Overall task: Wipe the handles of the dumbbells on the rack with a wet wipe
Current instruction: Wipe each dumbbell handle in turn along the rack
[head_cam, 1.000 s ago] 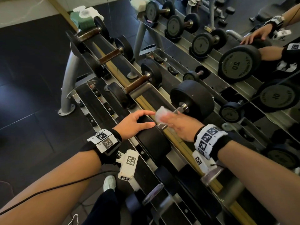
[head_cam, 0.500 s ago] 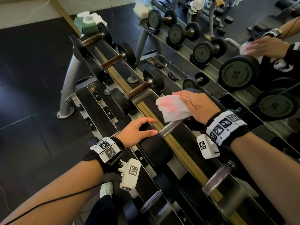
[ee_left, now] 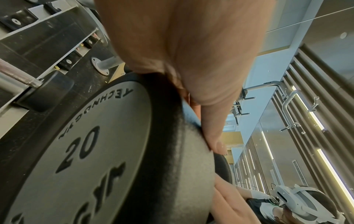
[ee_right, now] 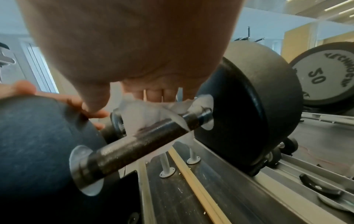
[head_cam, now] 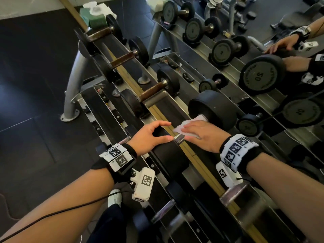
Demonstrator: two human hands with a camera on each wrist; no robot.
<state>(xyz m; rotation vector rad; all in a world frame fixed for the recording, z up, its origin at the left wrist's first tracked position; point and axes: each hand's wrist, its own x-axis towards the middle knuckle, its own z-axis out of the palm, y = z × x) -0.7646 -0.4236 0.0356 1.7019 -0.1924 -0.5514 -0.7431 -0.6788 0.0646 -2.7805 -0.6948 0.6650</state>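
Observation:
A black 20 dumbbell lies on the top rail of the rack (head_cam: 98, 95). My left hand (head_cam: 152, 135) grips its near head (head_cam: 170, 155), thumb and fingers curved over the rim; the left wrist view shows the thumb (ee_left: 212, 128) on that head (ee_left: 86, 151). My right hand (head_cam: 201, 134) holds a white wet wipe (head_cam: 187, 125) down on the handle (head_cam: 178, 138), just before the far head (head_cam: 213, 107). In the right wrist view the wipe (ee_right: 141, 112) is draped over the dark handle (ee_right: 143, 142), whose near half is bare.
Three dumbbells with brown handles (head_cam: 154, 90) sit further along the rail, and a green wipe pack (head_cam: 94, 16) lies at its far end. A chrome-handled dumbbell (head_cam: 233, 192) lies nearer me. A mirror at the right reflects the rack (head_cam: 261, 74). My shoe (head_cam: 114, 197) is below.
Half a second ago my right hand held the wipe lifted above the far head; it has come back down onto the handle. The left hand has stayed on the near head.

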